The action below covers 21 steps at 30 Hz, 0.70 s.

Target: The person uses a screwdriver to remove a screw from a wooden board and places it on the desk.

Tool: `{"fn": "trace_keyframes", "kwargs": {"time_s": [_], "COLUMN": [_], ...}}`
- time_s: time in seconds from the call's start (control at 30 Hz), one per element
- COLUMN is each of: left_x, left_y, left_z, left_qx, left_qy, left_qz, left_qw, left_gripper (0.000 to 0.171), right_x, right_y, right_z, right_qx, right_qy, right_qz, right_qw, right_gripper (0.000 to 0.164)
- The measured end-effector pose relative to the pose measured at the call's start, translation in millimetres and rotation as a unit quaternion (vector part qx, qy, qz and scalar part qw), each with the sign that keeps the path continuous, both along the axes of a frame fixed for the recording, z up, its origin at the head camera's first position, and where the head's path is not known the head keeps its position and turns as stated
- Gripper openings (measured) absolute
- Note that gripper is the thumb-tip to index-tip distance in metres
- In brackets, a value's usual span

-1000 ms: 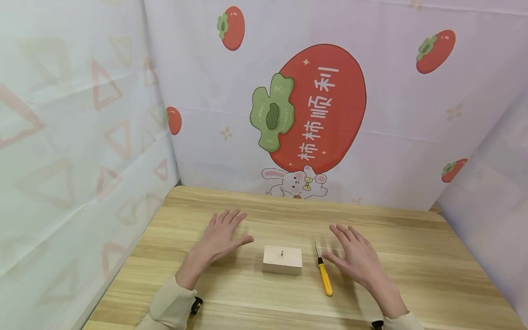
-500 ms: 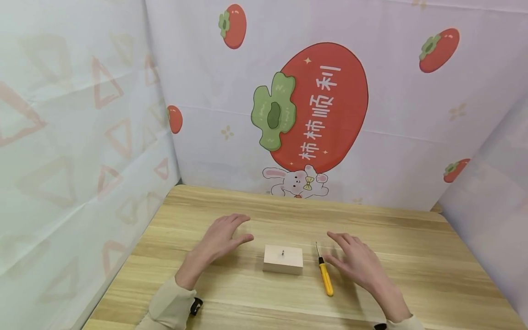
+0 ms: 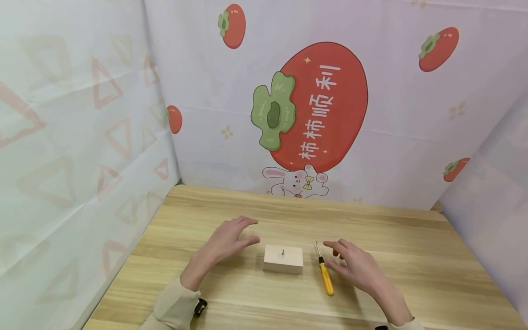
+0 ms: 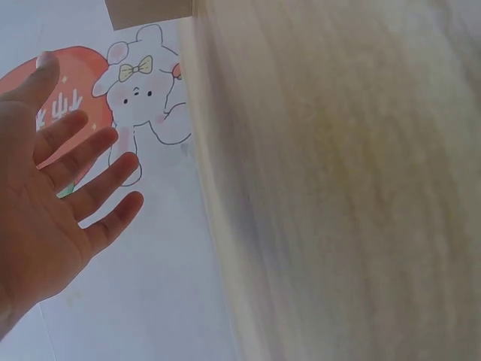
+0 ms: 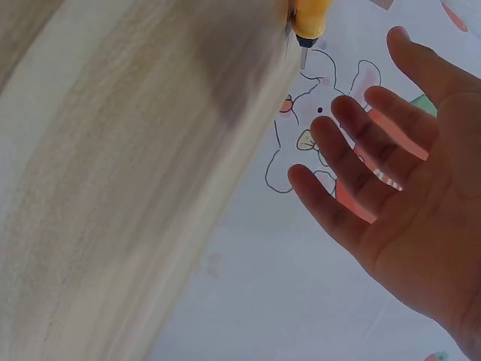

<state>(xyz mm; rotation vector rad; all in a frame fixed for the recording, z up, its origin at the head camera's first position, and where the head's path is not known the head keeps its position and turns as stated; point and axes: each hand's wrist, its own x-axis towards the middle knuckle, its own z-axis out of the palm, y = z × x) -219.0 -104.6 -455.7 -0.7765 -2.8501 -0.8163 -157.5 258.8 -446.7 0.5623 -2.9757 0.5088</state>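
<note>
Lower centre, near pale block (image 3: 283,262), with left hand (image 3: 226,239) and right hand (image 3: 358,266) loosely spread, empty.
Likely light, rigid; take screwdriver (image 3: 326,277) by yellow handle (image 5: 310,16).

This is a small screened work booth: a screwdriver (image 3: 326,278) lies on a wood-grain tabletop (image 3: 429,266), hemmed in by a left sheet (image 3: 66,151) with triangles (image 3: 96,82), a back sheet (image 3: 404,169) with a large cartoon persimmon (image 3: 350,91) and rabbit (image 3: 291,179), and a right sheet (image 3: 505,197). Whether it stands in a home, office or lab cannot be told.
</note>
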Motion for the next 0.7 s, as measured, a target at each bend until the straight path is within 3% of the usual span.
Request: {"fn": "trace_keyframes", "kwargs": {"time_s": [0.37, 0.7], "left_x": [6.2, 8.2], "left_y": [8, 21], "left_z": [-2.1, -0.6], "left_qx": [-0.008, -0.035], "left_qy": [-0.067, -0.084], "left_qz": [-0.066, -0.124], "left_qw": [0.9955, 0.9880], "left_gripper": [0.057, 0.068], "right_x": [2.6, 2.3], "right_y": [4, 5], "right_z": [-3.2, -2.6], "right_qx": [-0.004, 0.012], "right_qy": [-0.026, -0.048], "right_qz": [0.054, 0.078], "right_qw": [0.998, 0.996], "right_gripper": [0.046, 0.046]}}
